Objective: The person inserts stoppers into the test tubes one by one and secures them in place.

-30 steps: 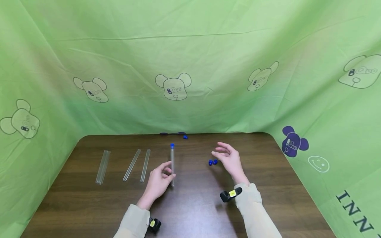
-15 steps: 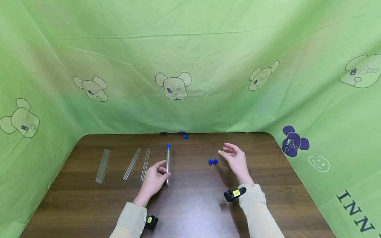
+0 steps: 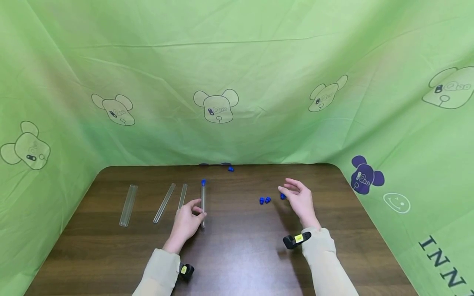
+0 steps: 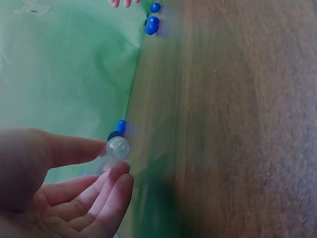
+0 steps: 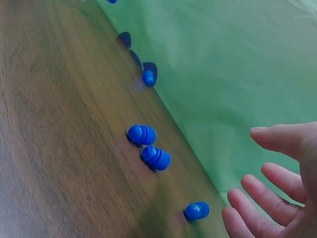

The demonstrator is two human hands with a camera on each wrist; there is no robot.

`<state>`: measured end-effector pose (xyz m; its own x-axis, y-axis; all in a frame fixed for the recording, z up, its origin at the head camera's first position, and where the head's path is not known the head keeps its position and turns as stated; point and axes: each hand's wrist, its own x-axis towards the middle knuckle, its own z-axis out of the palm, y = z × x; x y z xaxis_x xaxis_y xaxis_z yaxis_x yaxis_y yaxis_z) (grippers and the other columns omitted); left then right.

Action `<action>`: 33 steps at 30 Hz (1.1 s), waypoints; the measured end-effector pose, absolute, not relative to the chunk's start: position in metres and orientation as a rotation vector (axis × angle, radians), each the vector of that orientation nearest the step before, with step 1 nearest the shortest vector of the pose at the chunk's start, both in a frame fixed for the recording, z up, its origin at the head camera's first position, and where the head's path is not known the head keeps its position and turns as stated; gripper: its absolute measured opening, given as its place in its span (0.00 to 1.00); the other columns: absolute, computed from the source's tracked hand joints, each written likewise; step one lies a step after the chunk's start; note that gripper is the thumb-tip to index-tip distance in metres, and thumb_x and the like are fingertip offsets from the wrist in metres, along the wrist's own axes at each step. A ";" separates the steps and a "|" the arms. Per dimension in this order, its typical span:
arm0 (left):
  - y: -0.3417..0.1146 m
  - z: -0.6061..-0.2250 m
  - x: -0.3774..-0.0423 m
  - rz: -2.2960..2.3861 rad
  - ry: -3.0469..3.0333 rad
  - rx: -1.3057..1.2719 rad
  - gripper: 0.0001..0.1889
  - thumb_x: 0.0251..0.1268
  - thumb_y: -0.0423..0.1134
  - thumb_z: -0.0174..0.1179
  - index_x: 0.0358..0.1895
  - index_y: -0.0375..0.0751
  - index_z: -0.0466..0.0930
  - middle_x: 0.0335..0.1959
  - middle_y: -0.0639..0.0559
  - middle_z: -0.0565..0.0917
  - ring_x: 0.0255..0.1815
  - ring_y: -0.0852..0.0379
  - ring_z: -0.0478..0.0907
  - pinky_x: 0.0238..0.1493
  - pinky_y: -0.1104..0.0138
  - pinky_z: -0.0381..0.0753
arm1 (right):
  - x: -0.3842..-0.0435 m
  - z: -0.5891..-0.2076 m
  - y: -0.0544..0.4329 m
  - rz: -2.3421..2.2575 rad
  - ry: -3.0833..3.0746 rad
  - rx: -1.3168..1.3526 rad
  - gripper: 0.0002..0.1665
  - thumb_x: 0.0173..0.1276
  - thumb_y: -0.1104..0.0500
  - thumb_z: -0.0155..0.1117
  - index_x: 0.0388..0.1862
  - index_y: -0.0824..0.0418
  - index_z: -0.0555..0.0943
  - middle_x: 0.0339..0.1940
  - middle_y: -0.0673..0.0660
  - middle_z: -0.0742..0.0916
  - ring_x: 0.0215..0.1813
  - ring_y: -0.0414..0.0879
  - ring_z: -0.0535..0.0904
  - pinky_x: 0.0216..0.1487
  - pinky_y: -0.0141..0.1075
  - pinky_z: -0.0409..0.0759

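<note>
The left hand (image 3: 187, 220) grasps a clear tube (image 3: 203, 201) with a blue stopper (image 3: 203, 182) in its far end, pinching it between the thumb on one side and the fingertips on the other. Its forearm, in a pale sleeve (image 3: 159, 267), slants from the bottom edge up toward the middle of the table (image 3: 237, 255). In the left wrist view the tube's rounded end faces the camera, near the fingertips; whether the tube touches the tabletop, I cannot tell. The right hand (image 3: 300, 201) is free, palm turned inward, thumb apart from the loosely bent fingers, its forearm slanting up and leftward. Just beside it lies a loose blue cap (image 3: 283, 196), seen below the fingers in the right wrist view. A pair of caps (image 5: 149, 148) lies close together farther left, and another cap (image 3: 231, 169) lies by the far edge. Left of the held tube, one tube (image 3: 183, 195) is partly hidden behind the left hand; a slanted tube (image 3: 164, 203) and two side-by-side tubes (image 3: 128, 205) lie beyond.
</note>
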<state>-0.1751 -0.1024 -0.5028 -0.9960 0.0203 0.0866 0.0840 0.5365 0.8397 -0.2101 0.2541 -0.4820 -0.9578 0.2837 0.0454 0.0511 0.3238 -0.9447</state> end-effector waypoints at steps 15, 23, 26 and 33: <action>-0.107 -0.505 -0.176 -1.238 -2.787 -0.026 0.24 0.56 0.30 0.71 0.59 0.29 0.81 0.32 0.50 0.89 0.44 0.41 0.85 0.49 0.47 0.78 | -0.207 -0.491 0.266 1.590 -2.486 -0.380 0.30 0.69 0.53 0.72 0.64 0.67 0.79 0.54 0.66 0.86 0.45 0.40 0.83 0.41 0.27 0.78; -0.110 -0.504 -0.182 -1.171 -2.790 0.004 0.24 0.55 0.30 0.71 0.57 0.29 0.82 0.32 0.49 0.89 0.44 0.41 0.85 0.49 0.47 0.78 | -0.208 -0.495 0.268 1.590 -2.505 -0.394 0.30 0.69 0.53 0.72 0.64 0.68 0.78 0.52 0.65 0.87 0.40 0.45 0.85 0.35 0.28 0.80; -0.111 -0.505 -0.184 -1.143 -2.804 0.012 0.24 0.55 0.30 0.71 0.57 0.29 0.82 0.32 0.49 0.88 0.43 0.41 0.85 0.48 0.47 0.79 | -0.208 -0.495 0.270 1.552 -2.531 -0.395 0.30 0.69 0.52 0.72 0.63 0.68 0.79 0.49 0.64 0.88 0.36 0.50 0.86 0.33 0.29 0.79; -0.112 -0.507 -0.187 -1.104 -2.827 0.015 0.25 0.53 0.31 0.71 0.57 0.28 0.82 0.32 0.50 0.87 0.42 0.42 0.85 0.46 0.48 0.79 | -0.211 -0.496 0.271 1.362 -2.654 -0.384 0.29 0.69 0.51 0.71 0.63 0.66 0.80 0.45 0.61 0.90 0.36 0.50 0.86 0.44 0.38 0.75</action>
<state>-0.1871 -0.1124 -0.5071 -0.9943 -0.0476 0.0956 0.0298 0.7361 0.6762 -0.2107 0.2705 -0.4959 -0.9586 0.2847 0.0028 0.1638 0.5595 -0.8125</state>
